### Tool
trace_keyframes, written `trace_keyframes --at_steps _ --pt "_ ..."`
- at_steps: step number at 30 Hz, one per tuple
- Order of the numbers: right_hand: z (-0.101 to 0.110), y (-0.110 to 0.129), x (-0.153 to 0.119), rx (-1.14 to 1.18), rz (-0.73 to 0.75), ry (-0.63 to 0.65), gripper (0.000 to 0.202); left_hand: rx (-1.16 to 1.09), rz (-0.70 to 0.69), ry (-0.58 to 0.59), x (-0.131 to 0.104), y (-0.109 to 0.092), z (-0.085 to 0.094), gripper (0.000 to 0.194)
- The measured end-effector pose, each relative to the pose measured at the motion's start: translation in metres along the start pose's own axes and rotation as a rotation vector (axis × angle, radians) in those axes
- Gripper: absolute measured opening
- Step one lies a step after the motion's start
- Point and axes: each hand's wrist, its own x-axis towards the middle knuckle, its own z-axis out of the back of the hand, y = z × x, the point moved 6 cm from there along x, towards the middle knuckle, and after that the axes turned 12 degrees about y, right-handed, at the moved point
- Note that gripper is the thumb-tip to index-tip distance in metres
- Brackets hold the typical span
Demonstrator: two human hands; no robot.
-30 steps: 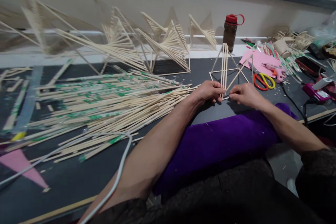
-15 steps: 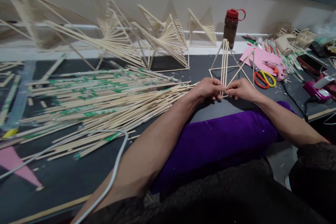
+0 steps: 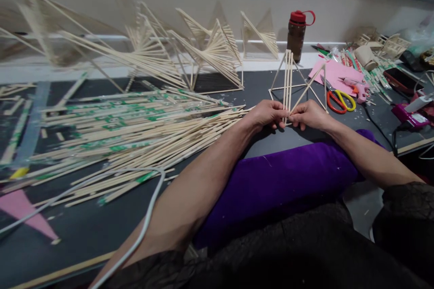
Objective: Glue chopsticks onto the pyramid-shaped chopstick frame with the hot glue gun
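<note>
Head view: Fingers of the left hand (image 3: 267, 115) and right hand (image 3: 311, 115) pinch the near foot of a stick frame (image 3: 288, 79) standing on the dark table (image 3: 91, 228); likely light, stiff, fragile at joints, best held low.

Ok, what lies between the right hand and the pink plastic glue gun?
The head view shows scissors with red and yellow handles there, and part of the pale wooden stick frame.
</note>
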Motion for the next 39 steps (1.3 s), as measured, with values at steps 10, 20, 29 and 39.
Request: trace_keyframes --at_steps 10,20,29,39 --pt "-0.0037 0.0007 -0.0011 0.048 -0.024 0.017 0.016 -0.002 -0.003 0.027 0.0021 0.0032 0.0003 0.016" --pt "-0.003 -0.0015 0.0 0.075 -0.035 0.01 0.017 -0.009 -0.01 0.021 0.0021 -0.0001 0.0004 0.016" --pt "-0.0036 -0.0021 -0.0004 0.087 -0.029 0.006 0.017 0.004 -0.005 0.028 0.0028 0.0021 -0.0004 0.016" --pt "-0.0032 0.0025 -0.0029 0.067 -0.041 0.017 0.016 -0.004 -0.006 0.031 0.0016 0.0015 0.0004 0.017"
